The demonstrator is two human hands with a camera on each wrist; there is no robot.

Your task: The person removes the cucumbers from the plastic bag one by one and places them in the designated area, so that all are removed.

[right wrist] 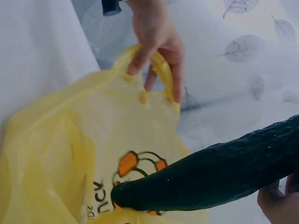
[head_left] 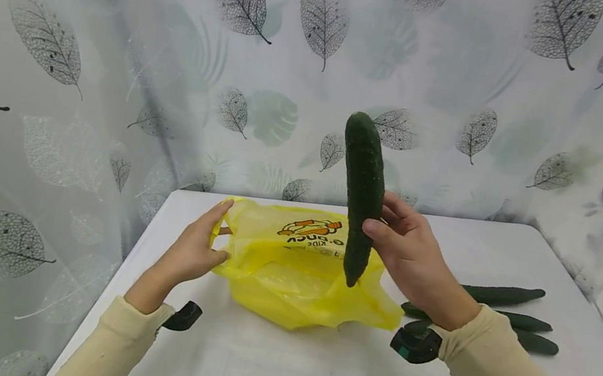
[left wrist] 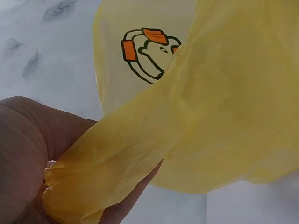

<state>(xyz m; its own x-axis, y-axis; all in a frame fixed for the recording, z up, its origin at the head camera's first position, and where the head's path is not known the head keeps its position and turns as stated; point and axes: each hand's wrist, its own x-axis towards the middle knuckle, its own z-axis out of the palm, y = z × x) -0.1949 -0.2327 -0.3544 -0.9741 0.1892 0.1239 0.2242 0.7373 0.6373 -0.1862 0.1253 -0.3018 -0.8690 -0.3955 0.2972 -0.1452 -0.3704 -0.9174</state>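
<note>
My right hand (head_left: 410,253) grips a dark green cucumber (head_left: 361,191), thumb on the near side and fingers behind. The cucumber stands nearly upright, its lower tip in front of the mouth of a yellow plastic bag (head_left: 272,289). At the bag's left side, my left hand (head_left: 196,247) holds it by a handle, with fingers passing through the loop. The right wrist view shows that handle (right wrist: 162,72) stretched around the fingers, and the cucumber (right wrist: 201,179) overlapping the printed duck. Close up in the left wrist view, bunched yellow plastic (left wrist: 107,158) lies across the left hand.
Several more cucumbers (head_left: 505,295) lie on the white table (head_left: 271,369) to the right, partly hidden behind the right hand and wrist. A leaf-patterned curtain (head_left: 295,80) hangs along the table's back and sides. Each wrist wears a black device (head_left: 416,343).
</note>
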